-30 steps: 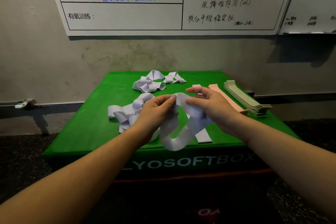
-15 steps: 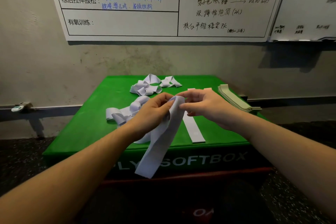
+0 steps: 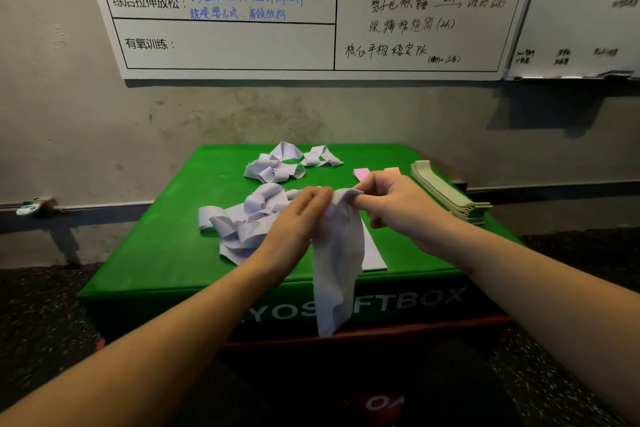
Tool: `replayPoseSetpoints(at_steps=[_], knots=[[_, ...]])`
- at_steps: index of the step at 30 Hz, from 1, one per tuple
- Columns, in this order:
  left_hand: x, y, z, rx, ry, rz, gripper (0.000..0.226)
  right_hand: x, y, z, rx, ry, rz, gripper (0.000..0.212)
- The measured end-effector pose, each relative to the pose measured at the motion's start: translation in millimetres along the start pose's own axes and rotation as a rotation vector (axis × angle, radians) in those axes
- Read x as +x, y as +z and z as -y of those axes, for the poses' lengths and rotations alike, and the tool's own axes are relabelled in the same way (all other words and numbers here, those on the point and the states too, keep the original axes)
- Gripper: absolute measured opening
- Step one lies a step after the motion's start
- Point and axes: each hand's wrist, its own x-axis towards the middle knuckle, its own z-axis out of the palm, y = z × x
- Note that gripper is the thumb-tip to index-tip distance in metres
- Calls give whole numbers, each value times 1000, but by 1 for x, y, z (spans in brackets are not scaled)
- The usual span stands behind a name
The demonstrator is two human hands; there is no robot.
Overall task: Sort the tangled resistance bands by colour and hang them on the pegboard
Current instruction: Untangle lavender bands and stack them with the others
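Observation:
My left hand and my right hand pinch the top end of one pale lilac band, which hangs down past the front edge of the green soft box. A tangled heap of lilac bands lies left of my left hand. A second lilac tangle lies near the box's far edge. One flat lilac band lies on the box under my right wrist. Pink bands peek out behind my right hand. A stack of flat sage-green bands sits at the right edge.
The green box stands against a grey wall. Whiteboards with handwriting hang above it. A rail runs along the wall at the left. Dark speckled floor surrounds the box. No pegboard is in view.
The lilac band was a loose loop between my hands; it now hangs straight down, held flat by its top end. My view has tilted down a little.

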Motion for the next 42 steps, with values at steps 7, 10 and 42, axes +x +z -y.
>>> replayPoseSetpoints(at_steps=[7, 10, 42], knots=[[5, 4, 12, 293, 159, -48, 13, -1, -3, -4, 205, 150, 103, 14], [6, 0, 15, 289, 101, -13, 12, -4, -9, -2, 90, 98, 139, 20], [42, 30, 9, -387, -195, -70, 33, 5, 1, -51, 252, 103, 29, 18]])
